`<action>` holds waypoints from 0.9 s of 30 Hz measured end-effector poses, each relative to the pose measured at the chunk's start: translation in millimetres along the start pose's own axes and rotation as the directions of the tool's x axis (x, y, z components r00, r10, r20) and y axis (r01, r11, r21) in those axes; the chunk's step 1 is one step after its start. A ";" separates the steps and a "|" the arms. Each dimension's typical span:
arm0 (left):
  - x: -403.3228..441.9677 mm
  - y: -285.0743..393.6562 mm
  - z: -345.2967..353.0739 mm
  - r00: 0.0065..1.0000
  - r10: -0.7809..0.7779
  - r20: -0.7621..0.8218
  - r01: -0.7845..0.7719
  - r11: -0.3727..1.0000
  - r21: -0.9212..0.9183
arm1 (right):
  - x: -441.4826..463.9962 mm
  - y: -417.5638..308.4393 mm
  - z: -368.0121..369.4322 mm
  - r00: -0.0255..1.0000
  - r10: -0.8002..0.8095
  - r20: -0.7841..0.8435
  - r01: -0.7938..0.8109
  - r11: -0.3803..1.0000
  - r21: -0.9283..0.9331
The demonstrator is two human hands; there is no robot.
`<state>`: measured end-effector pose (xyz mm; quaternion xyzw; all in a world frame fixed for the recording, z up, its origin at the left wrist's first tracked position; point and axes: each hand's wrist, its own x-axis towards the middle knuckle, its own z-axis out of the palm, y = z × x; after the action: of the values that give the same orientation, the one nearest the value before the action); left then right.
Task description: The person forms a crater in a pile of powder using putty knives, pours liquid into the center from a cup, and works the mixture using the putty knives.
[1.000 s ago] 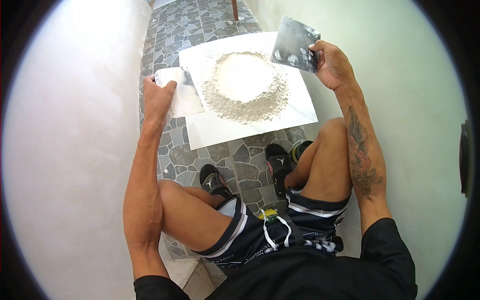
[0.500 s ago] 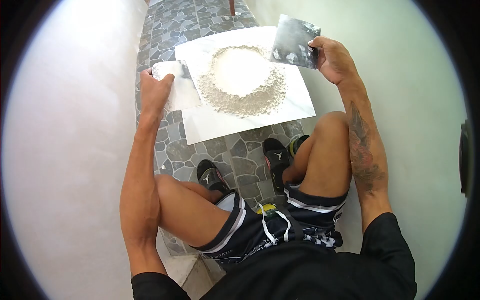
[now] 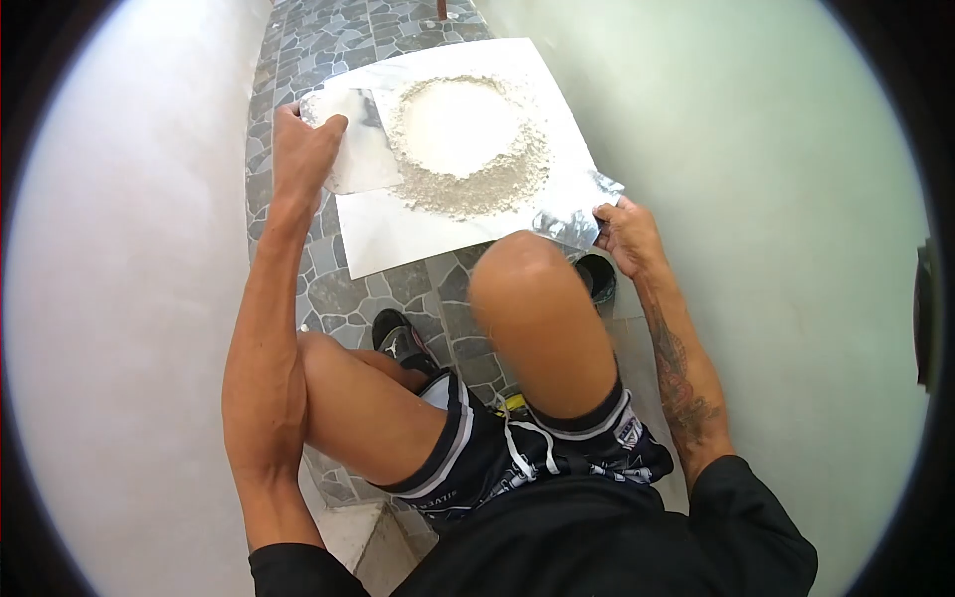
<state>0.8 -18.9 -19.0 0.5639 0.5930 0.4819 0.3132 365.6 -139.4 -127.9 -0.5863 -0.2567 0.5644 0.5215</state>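
A white board (image 3: 398,244) lies on the floor ahead of me. On it a ring of grey-white crumbly powder (image 3: 477,194) surrounds a bright white middle (image 3: 460,127). My left hand (image 3: 306,149) grips a flat, pale, powder-smeared plate (image 3: 363,154) by its top left corner, over the board's left edge. At the board's lower right corner, my right hand (image 3: 629,234) is closed on a shiny grey flat plate (image 3: 569,217), which is tilted and lies low over the board or on it; contact is unclear.
Pale walls (image 3: 129,279) rise on the left and right (image 3: 786,259). The floor has a grey stone pattern (image 3: 343,294). A reddish-brown leg (image 3: 442,9) stands at the far end. My bent right knee (image 3: 527,284) is near the board's front edge. A pale block (image 3: 353,532) is at lower left.
My right hand has come down from the board's upper right to its lower right corner with the grey plate. My right knee has swung inward. My left hand still holds its plate.
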 end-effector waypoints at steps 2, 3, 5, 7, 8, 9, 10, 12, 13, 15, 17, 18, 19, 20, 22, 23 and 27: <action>-3.1 1.8 -0.6 1.000 -0.003 -0.013 0.003 1.000 0.015 | 5.4 15.1 -5.1 0.999 0.028 0.020 -0.027 1.000 -0.011; -4.5 2.7 -2.5 1.000 -0.003 -0.021 0.004 1.000 0.028 | 3.9 19.1 -1.7 1.000 0.029 0.007 -0.029 0.999 0.014; -8.2 4.2 -5.4 0.999 -0.007 -0.035 0.009 0.999 0.048 | 14.7 31.8 -7.0 0.999 0.034 0.023 -0.034 0.999 0.011; -13.9 4.0 -9.7 0.999 -0.016 -0.046 0.019 0.998 0.064 | 15.6 35.7 -3.6 0.999 0.028 0.037 -0.030 0.999 0.034; -15.0 2.3 -12.8 0.999 -0.024 -0.047 0.028 0.996 0.080 | 16.9 38.2 0.0 0.999 0.022 0.045 -0.025 0.998 0.058; -14.7 0.0 -16.9 0.998 -0.031 -0.048 0.035 0.995 0.093 | 15.6 37.7 7.6 0.999 0.014 0.052 -0.018 0.996 0.083; -14.5 -1.9 -20.1 0.998 -0.037 -0.049 0.042 0.993 0.107 | 14.3 37.7 15.7 0.999 0.017 0.040 -0.020 0.995 0.098; -16.3 -5.6 -25.5 0.998 -0.042 -0.054 0.047 0.995 0.089 | 11.0 39.7 31.3 1.000 0.023 0.018 -0.026 0.992 0.127; -16.9 -7.3 -28.2 0.997 -0.046 -0.058 0.050 0.996 0.080 | 10.4 40.6 36.2 0.999 0.029 0.025 -0.032 0.992 0.123; -18.1 -7.8 -31.1 0.996 -0.058 -0.075 0.064 0.994 0.084 | 9.1 42.2 44.7 0.998 0.041 0.038 -0.046 0.992 0.118; -16.6 -10.1 -31.8 0.995 -0.059 -0.080 0.066 0.994 0.089 | 8.2 42.5 52.9 0.996 0.069 0.051 -0.075 0.989 0.126; -15.2 -12.5 -32.0 0.995 -0.056 -0.079 0.063 0.994 0.093 | 8.0 43.1 56.0 0.995 0.085 0.056 -0.092 0.987 0.130; -14.4 -13.8 -32.9 0.996 -0.051 -0.079 0.059 0.994 0.096 | 7.4 43.3 58.1 0.993 0.097 0.071 -0.107 0.984 0.145; -14.6 -14.6 -33.8 0.996 -0.046 -0.079 0.054 0.994 0.091 | 6.4 43.2 60.0 0.990 0.108 0.086 -0.121 0.980 0.159; -17.9 -10.6 -32.6 0.996 -0.036 -0.083 0.042 0.996 0.081 | 1.5 39.5 66.5 0.987 0.110 0.117 -0.131 0.973 0.191; -18.1 -10.4 -32.7 0.996 -0.035 -0.084 0.042 0.996 0.079 | -1.6 38.6 71.2 0.986 0.102 0.132 -0.129 0.969 0.211; -19.0 -5.1 -32.5 0.995 -0.057 -0.080 0.061 0.997 0.048 | -8.2 34.7 90.5 0.975 0.106 0.195 -0.152 0.959 0.240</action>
<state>-27.6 -43.9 -16.0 0.5346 0.6330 0.4792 0.2895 269.6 -128.8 -139.6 -0.4766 -0.1896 0.6763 0.5287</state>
